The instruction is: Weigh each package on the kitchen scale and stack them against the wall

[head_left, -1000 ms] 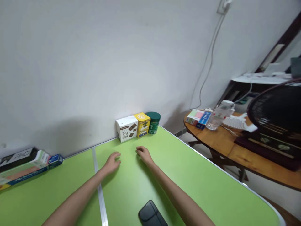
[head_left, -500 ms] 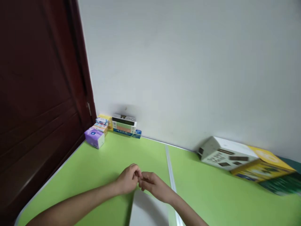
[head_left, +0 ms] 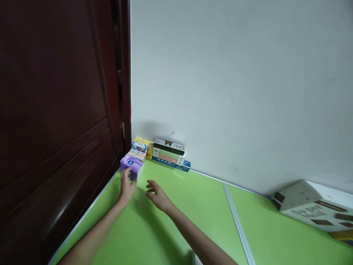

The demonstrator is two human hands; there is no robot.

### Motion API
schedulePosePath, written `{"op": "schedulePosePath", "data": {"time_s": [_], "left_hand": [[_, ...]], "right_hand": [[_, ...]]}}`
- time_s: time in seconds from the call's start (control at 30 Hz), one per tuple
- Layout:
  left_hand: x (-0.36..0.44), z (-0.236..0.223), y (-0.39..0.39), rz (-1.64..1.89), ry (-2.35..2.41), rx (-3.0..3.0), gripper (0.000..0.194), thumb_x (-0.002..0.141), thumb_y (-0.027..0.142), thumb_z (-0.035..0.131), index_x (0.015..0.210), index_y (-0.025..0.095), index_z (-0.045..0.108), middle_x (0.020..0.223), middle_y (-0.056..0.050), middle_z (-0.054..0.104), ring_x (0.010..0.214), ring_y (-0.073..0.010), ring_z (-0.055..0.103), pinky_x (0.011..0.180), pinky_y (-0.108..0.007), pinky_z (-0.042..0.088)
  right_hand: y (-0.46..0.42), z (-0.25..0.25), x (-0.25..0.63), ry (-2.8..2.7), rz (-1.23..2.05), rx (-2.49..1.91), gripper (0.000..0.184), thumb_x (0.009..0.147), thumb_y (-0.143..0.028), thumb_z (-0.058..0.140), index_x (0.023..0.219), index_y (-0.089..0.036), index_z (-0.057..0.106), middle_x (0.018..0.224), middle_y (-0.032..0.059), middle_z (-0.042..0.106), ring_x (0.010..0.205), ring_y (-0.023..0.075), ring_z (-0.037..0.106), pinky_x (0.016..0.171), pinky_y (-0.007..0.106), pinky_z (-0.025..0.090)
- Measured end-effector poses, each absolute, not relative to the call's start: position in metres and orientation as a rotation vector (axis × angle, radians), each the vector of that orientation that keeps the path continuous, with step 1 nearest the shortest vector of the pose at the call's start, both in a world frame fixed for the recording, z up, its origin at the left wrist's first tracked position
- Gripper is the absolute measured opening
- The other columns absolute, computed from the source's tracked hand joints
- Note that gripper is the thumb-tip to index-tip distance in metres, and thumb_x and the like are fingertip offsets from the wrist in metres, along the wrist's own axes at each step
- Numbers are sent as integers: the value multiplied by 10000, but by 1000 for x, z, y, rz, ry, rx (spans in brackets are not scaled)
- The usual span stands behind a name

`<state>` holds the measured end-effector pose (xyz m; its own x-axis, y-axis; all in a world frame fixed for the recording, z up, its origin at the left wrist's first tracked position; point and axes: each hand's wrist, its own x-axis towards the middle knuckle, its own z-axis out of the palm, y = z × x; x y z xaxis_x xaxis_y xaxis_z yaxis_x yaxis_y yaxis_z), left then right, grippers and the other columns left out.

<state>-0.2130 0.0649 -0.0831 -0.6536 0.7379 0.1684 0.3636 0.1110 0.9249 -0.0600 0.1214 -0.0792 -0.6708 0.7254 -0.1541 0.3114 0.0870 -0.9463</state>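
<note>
My left hand (head_left: 126, 187) reaches to the purple tissue pack (head_left: 131, 166) at the far left corner of the green table (head_left: 171, 228); its fingertips touch the pack's near side, fingers loosely spread. My right hand (head_left: 156, 194) hovers just right of it, open with fingers apart, holding nothing. Behind the purple pack lie a small blue and white pack (head_left: 139, 147), a yellow box (head_left: 145, 145) and a stack of long flat boxes (head_left: 168, 154) against the wall.
A dark red wooden door (head_left: 57, 121) borders the table's left edge. A white cereal box (head_left: 311, 206) lies at the right by the wall. A metal seam (head_left: 238, 224) runs across the table.
The view swung left from the right end of the table. Both hands came together near the seam, then moved forward and left to the purple pack; the left hand now touches it.
</note>
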Motion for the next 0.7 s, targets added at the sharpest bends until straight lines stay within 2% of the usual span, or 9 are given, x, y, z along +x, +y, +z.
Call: {"op": "schedulePosePath", "data": {"time_s": [0.07, 0.13, 0.2, 0.27, 0.33, 0.47, 0.6, 0.7], "left_hand": [[-247, -84, 77, 1627, 2209, 962, 723, 630, 7, 483, 1324, 154, 344, 1443, -157, 288, 1355, -251, 290, 1097, -371, 285], [-275, -84, 88, 1624, 2268, 896, 784, 622, 4, 506, 1365, 127, 291, 1464, -180, 286, 1380, -269, 242, 1119, -385, 248], [-293, -85, 97, 1579, 2237, 903, 807, 615, -1, 517, 1374, 148, 287, 1389, -177, 427, 1330, -281, 351, 1090, -416, 299], [-299, -88, 102, 1534, 2209, 922, 810, 610, -3, 524, 1368, 182, 306, 1271, -148, 559, 1226, -277, 491, 1031, -419, 379], [-293, -94, 100, 1487, 2198, 943, 781, 608, 2, 529, 1344, 192, 349, 1210, -131, 605, 1168, -275, 545, 989, -407, 424], [-259, -112, 77, 1369, 2181, 999, 679, 627, 39, 537, 1286, 165, 434, 1285, -158, 528, 1215, -285, 499, 1001, -384, 414], [-214, -123, 43, 1280, 1947, 1101, 730, 634, 111, 587, 1330, 173, 375, 1353, -148, 453, 1257, -270, 447, 1034, -375, 377], [-181, -116, 22, 1147, 1660, 1125, 759, 614, 168, 640, 1322, 167, 364, 1315, -142, 478, 1173, -259, 516, 970, -362, 437]], "right_hand": [[131, -86, -83, -1950, 1570, -1084, 697, 689, -152, 573, 1342, -146, 329, 1302, 161, 465, 1115, 245, 539, 887, 371, 475], [142, -89, -104, -1897, 1527, -1102, 838, 652, -158, 624, 1395, -138, 238, 1408, 181, 350, 1244, 289, 436, 958, 404, 437], [155, -88, -120, -1860, 1494, -1084, 956, 601, -156, 679, 1416, -123, 179, 1447, 190, 289, 1316, 316, 335, 1026, 420, 376], [166, -84, -128, -1853, 1527, -1025, 1023, 569, -143, 708, 1421, -113, 142, 1423, 194, 329, 1314, 316, 337, 1059, 414, 339], [175, -81, -127, -1869, 1591, -949, 1011, 558, -129, 716, 1404, -100, 162, 1352, 186, 421, 1248, 305, 423, 1045, 404, 354], [177, -86, -93, -1893, 1629, -910, 872, 520, -107, 732, 1292, -113, 327, 1203, 129, 532, 1113, 288, 525, 962, 404, 427], [161, -92, -27, -1917, 1660, -944, 723, 501, -103, 750, 1149, -146, 434, 1113, 83, 561, 1004, 263, 566, 874, 403, 479], [139, -85, 30, -1912, 1737, -939, 630, 513, -130, 771, 1066, -165, 472, 1073, 60, 565, 950, 244, 583, 795, 384, 516]]}}
